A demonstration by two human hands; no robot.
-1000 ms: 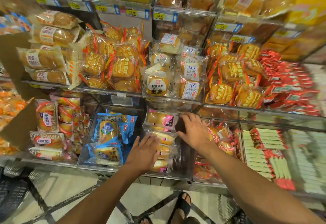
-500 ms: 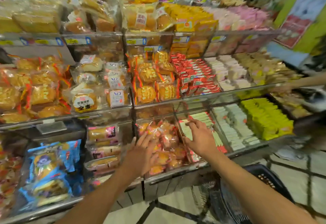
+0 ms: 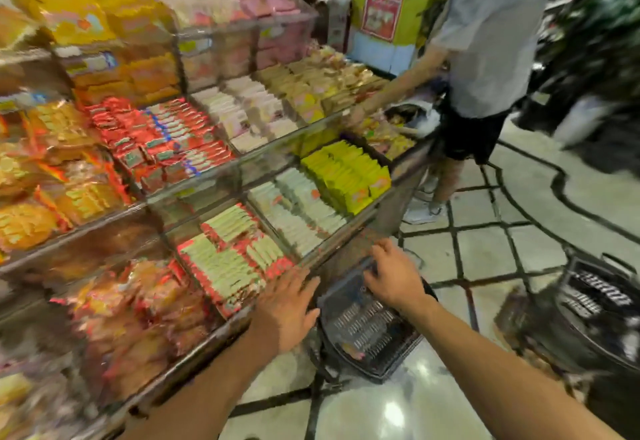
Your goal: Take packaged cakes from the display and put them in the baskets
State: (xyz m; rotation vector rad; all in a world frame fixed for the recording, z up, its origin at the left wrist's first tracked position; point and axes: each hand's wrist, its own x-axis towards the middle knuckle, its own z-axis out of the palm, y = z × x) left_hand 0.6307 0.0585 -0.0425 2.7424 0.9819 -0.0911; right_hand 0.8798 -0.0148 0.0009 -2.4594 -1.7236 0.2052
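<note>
Fingers [image 3: 298, 284] of your left hand [image 3: 287, 308] are spread and empty at lower centre, your right hand's [image 3: 394, 280] hang loosely curled above the basket [image 3: 363, 332], so reach just left to the packaged cakes [image 3: 225, 259] in the display [image 3: 339, 249] and grip 1 pack squarely.

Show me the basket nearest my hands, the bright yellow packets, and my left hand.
basket [image 3: 370, 335], head view, on its slotted side wall.
bright yellow packets [image 3: 346, 176], head view, middle of the stack.
left hand [image 3: 287, 304], head view, back of the hand.
</note>
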